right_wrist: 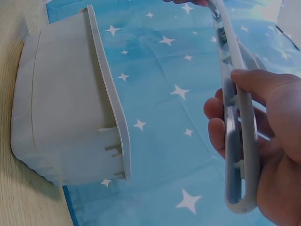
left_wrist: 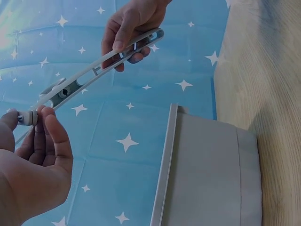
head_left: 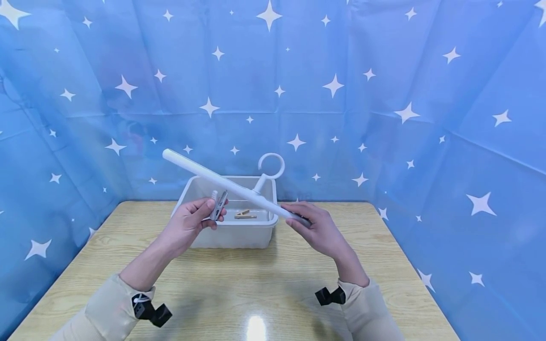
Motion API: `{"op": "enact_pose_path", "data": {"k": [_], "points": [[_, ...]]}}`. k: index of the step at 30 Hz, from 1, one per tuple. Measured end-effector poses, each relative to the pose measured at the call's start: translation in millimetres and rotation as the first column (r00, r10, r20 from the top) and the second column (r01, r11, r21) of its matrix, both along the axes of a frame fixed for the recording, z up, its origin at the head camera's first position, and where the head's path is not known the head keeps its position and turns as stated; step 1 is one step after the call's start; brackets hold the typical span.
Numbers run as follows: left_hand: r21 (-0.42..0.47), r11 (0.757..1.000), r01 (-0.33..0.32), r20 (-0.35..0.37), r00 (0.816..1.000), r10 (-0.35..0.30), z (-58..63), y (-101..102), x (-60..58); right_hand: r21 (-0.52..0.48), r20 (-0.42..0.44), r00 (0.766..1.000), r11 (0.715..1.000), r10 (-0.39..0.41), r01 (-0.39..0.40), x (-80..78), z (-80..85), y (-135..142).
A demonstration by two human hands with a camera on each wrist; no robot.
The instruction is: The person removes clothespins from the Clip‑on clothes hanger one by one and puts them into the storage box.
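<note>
A white plastic clothes hanger (head_left: 209, 174) hangs tilted in the air, its left end higher and its round hook pointing up. My right hand (head_left: 314, 228) grips it near the lower right end, thumb on one side and fingers on the other. My left hand (head_left: 192, 219) pinches a small grey clothespin (head_left: 219, 207) between thumb and fingers, just below the hanger's bar. In the left wrist view, the clothespin (left_wrist: 27, 117) overlaps the hanger's middle. The right wrist view shows the hanger's hollow underside (right_wrist: 233, 141) with small cross ribs.
Behind the hands a white plastic bin (head_left: 232, 236) stands on the wooden table (head_left: 204, 279). Wooden clothespins (head_left: 245, 216) lie inside it. A blue curtain with white stars (head_left: 273, 71) closes off the back and both sides. Dark wrist cameras sit on both sleeves.
</note>
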State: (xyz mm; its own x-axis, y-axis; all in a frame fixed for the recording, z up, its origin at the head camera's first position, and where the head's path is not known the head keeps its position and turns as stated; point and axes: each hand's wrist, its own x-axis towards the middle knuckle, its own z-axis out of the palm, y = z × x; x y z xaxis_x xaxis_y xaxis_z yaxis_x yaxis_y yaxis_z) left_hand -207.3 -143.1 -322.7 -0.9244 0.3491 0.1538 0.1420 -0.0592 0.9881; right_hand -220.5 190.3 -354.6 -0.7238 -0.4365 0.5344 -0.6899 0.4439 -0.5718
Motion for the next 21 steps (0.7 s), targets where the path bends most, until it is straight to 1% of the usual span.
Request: {"op": "enact_pose_path", "data": {"k": [5,10,15,18,21], "points": [[-0.06,0.996,-0.073,-0.047,0.996,0.07,-0.3,0.5,-0.8,0.012,-0.009,1.0,1.0,-0.001,0.001,-0.5,1.2,0.0],[-0.111,0.988,-0.109,-0.123,0.988,0.095,-1.7,-0.8,-2.1,0.014,-0.011,1.0,1.0,0.007,-0.007,-1.0,2.4,-0.2],[-0.16,0.975,-0.153,-0.169,0.977,0.126,-2.3,-0.7,-0.6,0.013,-0.007,1.0,1.0,0.015,-0.015,-0.9,2.3,-0.4],[-0.184,0.964,-0.193,-0.201,0.967,0.155,-2.3,0.3,0.4,0.022,-0.004,1.0,1.0,0.013,-0.013,-0.2,2.2,-0.3],[-0.22,0.945,-0.243,-0.24,0.952,0.189,-3.0,0.3,1.3,0.03,-0.003,1.0,0.999,0.014,-0.014,0.3,1.7,0.1]]}}
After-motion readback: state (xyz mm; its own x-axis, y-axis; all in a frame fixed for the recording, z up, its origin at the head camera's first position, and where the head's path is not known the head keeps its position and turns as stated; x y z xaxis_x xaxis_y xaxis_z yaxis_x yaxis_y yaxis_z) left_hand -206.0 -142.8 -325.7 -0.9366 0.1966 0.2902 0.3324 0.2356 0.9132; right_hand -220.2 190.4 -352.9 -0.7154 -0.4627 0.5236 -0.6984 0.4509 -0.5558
